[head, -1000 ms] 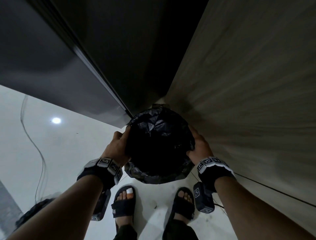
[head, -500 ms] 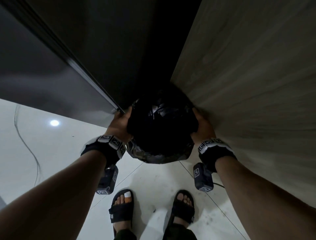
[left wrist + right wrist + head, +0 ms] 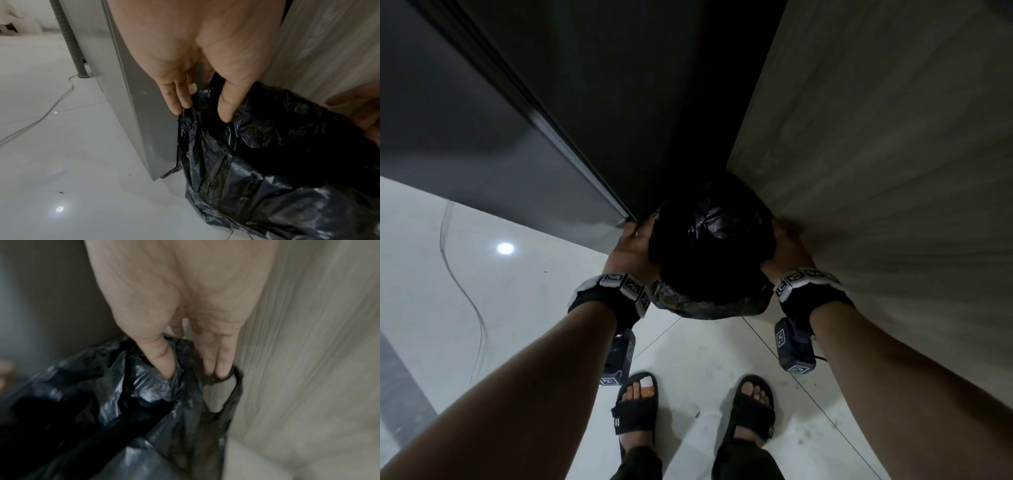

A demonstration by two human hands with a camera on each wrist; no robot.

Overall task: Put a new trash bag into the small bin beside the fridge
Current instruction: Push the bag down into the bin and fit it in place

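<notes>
Between two tall faces, a narrow gap frames the scene: a dark grey fridge [image 3: 493,144] on the left and a pale wood-grain panel [image 3: 893,154] on the right. Pale glossy floor tiles [image 3: 524,308] run beneath, with a thin cable [image 3: 465,294] curving across them on the left and a ceiling light reflected nearby. Bin [image 3: 709,305], wrapped in a black trash bag [image 3: 722,222], sits in the mouth of the gap, its far side in shadow; the bag's crinkled film touches the fridge's lower corner in the left wrist view and lies against the panel in the right wrist view. Left hand [image 3: 630,246] grips the bag-covered rim beside the fridge edge, thumb inside, fingers [image 3: 179,100] outside and squeezed against the fridge. Right hand [image 3: 787,246] grips the opposite rim, thumb inside, fingers [image 3: 213,360] wedged between bag and panel. Two feet in black sandals [image 3: 635,414] stand below, well apart from the bin.
</notes>
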